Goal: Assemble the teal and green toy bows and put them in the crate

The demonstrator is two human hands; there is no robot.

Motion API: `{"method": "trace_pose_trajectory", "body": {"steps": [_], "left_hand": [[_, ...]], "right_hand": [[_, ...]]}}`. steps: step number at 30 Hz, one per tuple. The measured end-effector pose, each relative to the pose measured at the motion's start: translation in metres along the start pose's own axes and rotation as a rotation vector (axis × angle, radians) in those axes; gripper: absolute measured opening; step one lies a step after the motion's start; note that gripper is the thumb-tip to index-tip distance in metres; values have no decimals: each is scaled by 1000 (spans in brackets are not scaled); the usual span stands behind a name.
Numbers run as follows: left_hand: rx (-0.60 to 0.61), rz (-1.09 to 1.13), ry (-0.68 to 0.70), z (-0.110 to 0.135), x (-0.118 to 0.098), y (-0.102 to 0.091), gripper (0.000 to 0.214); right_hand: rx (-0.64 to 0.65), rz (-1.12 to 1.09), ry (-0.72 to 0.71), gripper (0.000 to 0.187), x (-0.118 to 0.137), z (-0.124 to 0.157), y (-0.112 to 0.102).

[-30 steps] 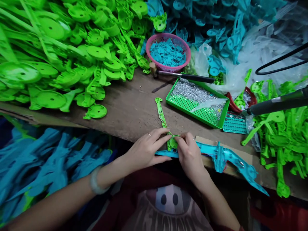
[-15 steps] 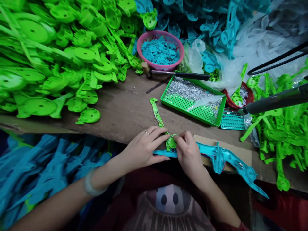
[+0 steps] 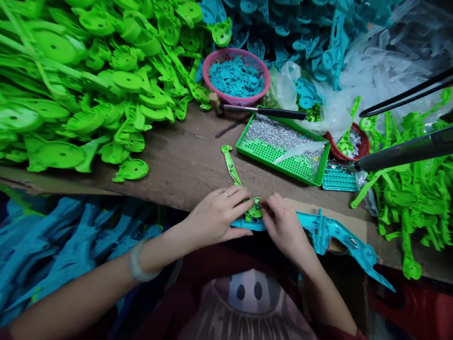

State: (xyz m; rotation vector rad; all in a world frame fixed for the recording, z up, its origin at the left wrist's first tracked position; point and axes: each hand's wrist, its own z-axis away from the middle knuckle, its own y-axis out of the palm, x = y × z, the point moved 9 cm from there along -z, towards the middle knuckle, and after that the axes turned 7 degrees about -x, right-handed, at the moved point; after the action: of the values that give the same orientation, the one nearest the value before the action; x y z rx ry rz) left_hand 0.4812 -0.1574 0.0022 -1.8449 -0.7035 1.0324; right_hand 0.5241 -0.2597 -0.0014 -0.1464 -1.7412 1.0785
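Observation:
A long green plastic part lies on the wooden bench, its round near end between my two hands. My left hand rests on that end, fingers together and pressing it down; a ring shows on one finger. My right hand pinches at the same round end with its fingertips; what is in the pinch is too small to make out. Under both hands lies a long teal plastic shell that runs off to the right over the bench's near edge.
A big heap of green parts fills the left and back. A pink basket of teal pieces, a hammer, a green tray of small metal bits, a red bowl and more green parts lie right. Teal parts pile below left.
Both hands stay at the round end of the green part with only small finger movements. The view has shifted slightly.

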Motion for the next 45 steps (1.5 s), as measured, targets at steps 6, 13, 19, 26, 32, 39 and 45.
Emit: {"method": "trace_pose_trajectory", "body": {"steps": [6, 13, 19, 26, 32, 39, 45], "left_hand": [[60, -71, 11, -2, -6, 1, 52], [56, -36, 3, -3, -3, 3, 54], [13, -36, 46, -3, -5, 2, 53], [0, -12, 172, -3, -14, 2, 42], [69, -80, 181, -10, -22, 1, 33], [172, -204, 200, -12, -28, 10, 41], [164, -204, 214, -13, -28, 9, 42]], "right_hand": [[-155, -139, 53, 11, -3, 2, -8], [-244, 38, -43, 19, 10, 7, -2], [-113, 255, -430, 27, 35, 27, 9], [-103, 196, -149, 22, -6, 23, -20], [80, 298, -181, 25, -13, 15, -13], [10, 184, -81, 23, -23, 13, -15], [63, 84, -125, 22, -23, 12, -16]]}}
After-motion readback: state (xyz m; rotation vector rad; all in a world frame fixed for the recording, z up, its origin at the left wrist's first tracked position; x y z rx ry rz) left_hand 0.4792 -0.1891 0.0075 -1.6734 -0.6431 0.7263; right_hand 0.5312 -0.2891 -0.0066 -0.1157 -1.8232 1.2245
